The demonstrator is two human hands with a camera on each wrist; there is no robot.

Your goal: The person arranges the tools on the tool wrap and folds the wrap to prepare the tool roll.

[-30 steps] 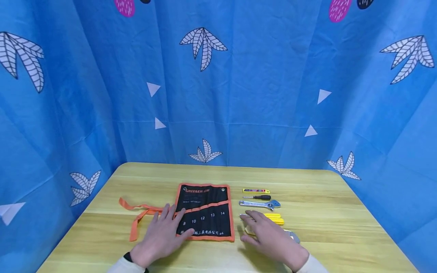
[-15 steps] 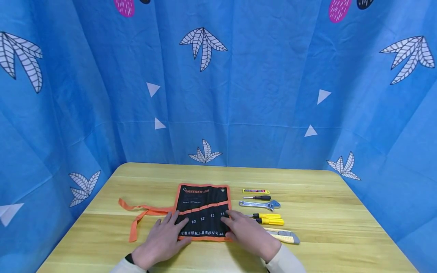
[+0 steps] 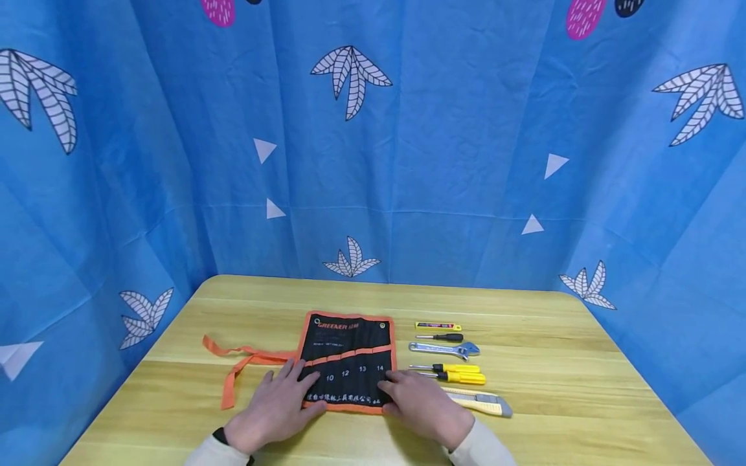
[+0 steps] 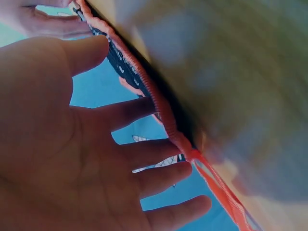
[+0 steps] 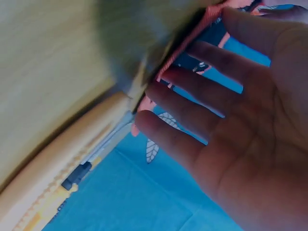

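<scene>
A black tool pouch (image 3: 348, 382) with orange trim and numbered pockets lies spread flat on the table. My left hand (image 3: 275, 409) rests at its lower left corner, and in the left wrist view the outstretched fingers (image 4: 139, 113) reach its orange edge. At the lower right corner lies my right hand (image 3: 424, 402), its fingers (image 5: 207, 91) extended along the trim in the right wrist view. Orange tie straps (image 3: 250, 355) trail off the pouch's left side. Just right of my right hand sits a utility knife (image 3: 484, 402), its near end hidden behind the hand.
Right of the pouch, several tools lie in a column on the wooden table (image 3: 559, 362): a yellow packet (image 3: 438, 326), a black-handled screwdriver (image 3: 447, 337), an adjustable wrench (image 3: 445, 350) and two yellow-handled screwdrivers (image 3: 463, 374). A blue patterned curtain (image 3: 454, 162) hangs behind.
My right hand has moved left from over the screwdrivers and utility knife to the pouch's right edge, uncovering them. My left hand has drawn slightly nearer to me along the pouch's left edge.
</scene>
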